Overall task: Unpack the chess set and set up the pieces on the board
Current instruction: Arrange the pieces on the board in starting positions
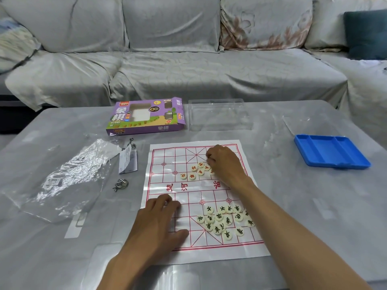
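Note:
A white paper xiangqi board (167,185) with red lines lies flat on the grey table. Several cream discs with red characters (191,176) sit loose on its far half. A heap of cream discs with black characters (222,218) covers the near right part. My left hand (161,222) rests flat on the board's near left area, fingers spread. My right hand (225,164) reaches over the far half, fingers curled down among the red pieces; whether it pinches one is hidden. The purple set box (146,116) lies behind the board.
A clear plastic tray (219,115) sits beside the box. A blue compartment tray (330,151) lies at the right. Crumpled clear wrap (69,174), a paper tag (127,161) and metal ring puzzles (120,184) lie at the left. A covered sofa (188,59) stands behind the table.

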The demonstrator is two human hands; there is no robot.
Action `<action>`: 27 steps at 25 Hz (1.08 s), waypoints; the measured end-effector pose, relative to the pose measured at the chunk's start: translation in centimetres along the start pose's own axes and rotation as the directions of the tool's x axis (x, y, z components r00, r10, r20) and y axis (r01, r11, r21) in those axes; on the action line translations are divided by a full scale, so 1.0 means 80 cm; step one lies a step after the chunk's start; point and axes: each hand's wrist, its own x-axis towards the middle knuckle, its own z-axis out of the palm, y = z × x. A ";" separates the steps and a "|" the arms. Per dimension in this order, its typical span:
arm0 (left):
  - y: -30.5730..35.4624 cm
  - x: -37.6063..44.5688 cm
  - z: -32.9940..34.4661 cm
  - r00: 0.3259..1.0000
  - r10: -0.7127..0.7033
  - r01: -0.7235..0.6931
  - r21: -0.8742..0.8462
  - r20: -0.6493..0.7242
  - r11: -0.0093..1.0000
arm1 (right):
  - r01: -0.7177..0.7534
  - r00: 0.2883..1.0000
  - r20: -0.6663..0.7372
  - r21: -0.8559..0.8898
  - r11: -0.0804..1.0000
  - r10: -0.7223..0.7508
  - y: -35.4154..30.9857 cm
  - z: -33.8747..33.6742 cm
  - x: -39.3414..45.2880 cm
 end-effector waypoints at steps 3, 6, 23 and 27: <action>-0.001 0.000 0.000 1.000 -0.003 0.003 -0.002 -0.004 1.000 | -0.060 0.996 -0.074 -0.036 0.998 0.057 0.008 -0.010 0.002; -0.002 0.000 0.001 1.000 0.006 -0.006 0.014 0.001 1.000 | -0.087 0.994 0.061 -0.019 0.996 0.088 0.016 -0.012 0.001; -0.004 0.001 0.003 1.000 0.006 -0.006 0.000 -0.010 1.000 | -0.074 0.985 0.157 0.046 0.996 0.066 0.056 -0.041 -0.005; -0.003 0.001 0.002 1.000 0.000 0.000 0.002 0.004 1.000 | -0.022 0.984 0.176 -0.019 1.000 0.025 0.048 -0.030 -0.003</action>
